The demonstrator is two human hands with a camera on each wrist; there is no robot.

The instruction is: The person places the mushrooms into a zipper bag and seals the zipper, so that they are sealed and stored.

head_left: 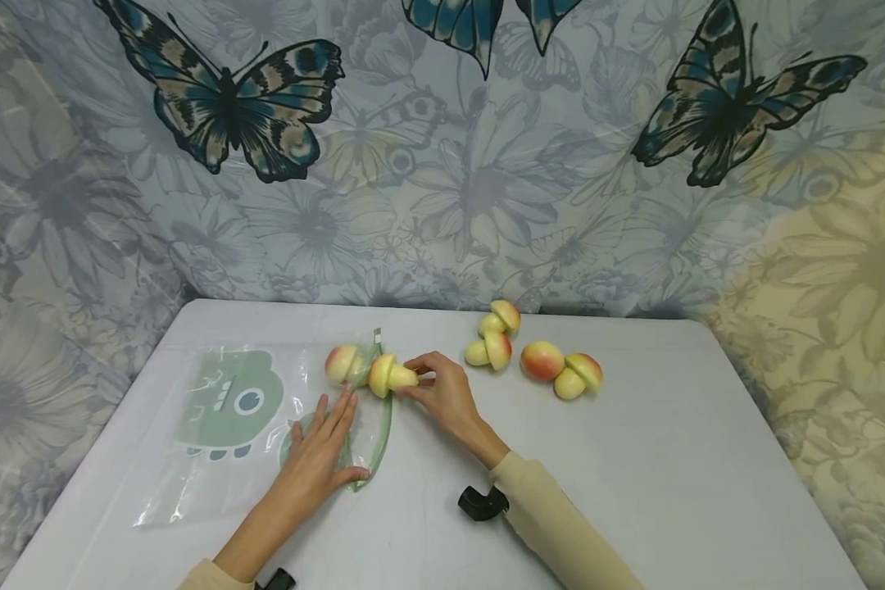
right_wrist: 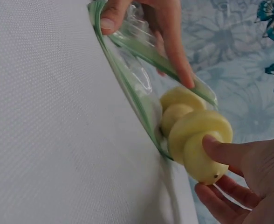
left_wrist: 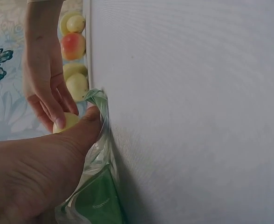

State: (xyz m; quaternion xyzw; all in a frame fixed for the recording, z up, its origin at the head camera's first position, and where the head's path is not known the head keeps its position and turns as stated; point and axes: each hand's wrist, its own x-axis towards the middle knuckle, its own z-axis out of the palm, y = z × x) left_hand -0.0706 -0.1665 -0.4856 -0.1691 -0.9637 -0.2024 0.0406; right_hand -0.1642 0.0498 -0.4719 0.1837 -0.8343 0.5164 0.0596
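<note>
Showing two bare hands at work on a clear zip bag [head_left: 162, 492] w/ green printing, laid flat on a white table [head_left: 634, 508]. R hand [head_left: 442, 397]: thumb and fingertips pinch the stem of a yellow mushroom-shaped pc. [head_left: 388, 375], cap pointing away from the R hand, at the bag's mouth. L hand [head_left: 324, 451]: fingers extended and spread, thumb out to the side, lying on the mouth end; R wrist view has its index and thumb on opp. edges of the opening, parted by a gap. Just beyond the L fingertips, a second yellow-and-red pc. [head_left: 342, 365] sits inside the mouth, next to the held one; contact betw. the two can't be told. Past the R hand, on its outer side, four loose pcs.: a near pair, i.e. a lower mushroom [head_left: 497, 350] touching an upper mushroom [head_left: 505, 315], and, farther right, a round red-yellow pc. [head_left: 542, 360] beside a tilted mushroom [head_left: 578, 376]. Below the R hand, a black wrist cam. [head_left: 483, 502] at the cuff of a beige sleeve [head_left: 560, 524].
</note>
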